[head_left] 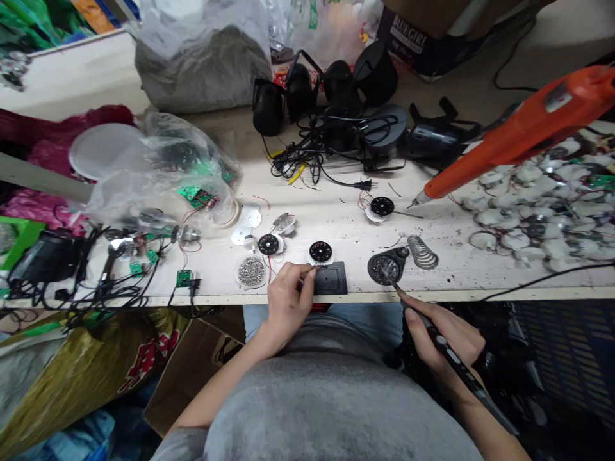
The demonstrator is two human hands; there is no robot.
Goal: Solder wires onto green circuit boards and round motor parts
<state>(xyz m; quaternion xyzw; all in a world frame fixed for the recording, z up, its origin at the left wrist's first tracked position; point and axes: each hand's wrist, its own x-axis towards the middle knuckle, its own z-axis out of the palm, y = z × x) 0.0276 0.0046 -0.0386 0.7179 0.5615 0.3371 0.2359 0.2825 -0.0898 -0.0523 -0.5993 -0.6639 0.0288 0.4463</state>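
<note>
My right hand (444, 336) grips a soldering iron (451, 358) like a pen. The iron's tip reaches into a round black dish (384, 267) at the bench's front edge. Fingers pinched together, my left hand (291, 299) is at the near edge of a small white part with a round black disc (320, 252); what lies between the fingertips is too small to make out. Just under that hand's fingertips is a black rectangular plate (331, 279). To the left are another black-disc part (268, 244) and a round dish of small metal pieces (251, 271).
A metal coil (423, 253) lies beside the black dish. An orange electric screwdriver (519, 131) hangs in from the right, near a third black-disc part (382, 206). Many white parts (528, 211) crowd the right; cables (312, 150) and black housings (336, 83) fill the back.
</note>
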